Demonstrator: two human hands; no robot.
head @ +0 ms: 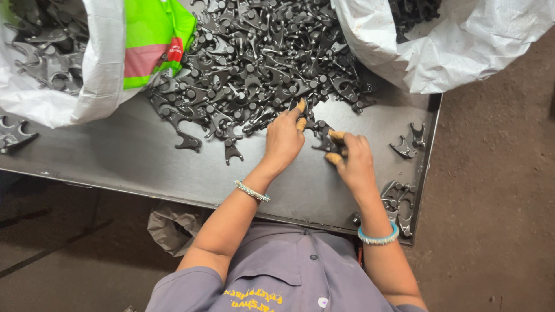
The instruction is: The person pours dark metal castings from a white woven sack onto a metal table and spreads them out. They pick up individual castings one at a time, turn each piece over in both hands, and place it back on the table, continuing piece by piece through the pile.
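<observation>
Looking down, I see my right hand [351, 160] curled around one dark metal fork part [325, 138], pinching it with thumb and fingers. My left hand [284, 136] sits just beside it, fingers bent and mostly closed, tips touching the near edge of the big pile of parts [260, 58]. The pile lies on the grey desk [115, 156]. White sacks [457, 52] sit on both sides of the pile. A few loose parts [408, 144] lie right of the pile, near the desk's edge.

dark forked metal part [324, 140], flat on table, seemingly gripped
</observation>
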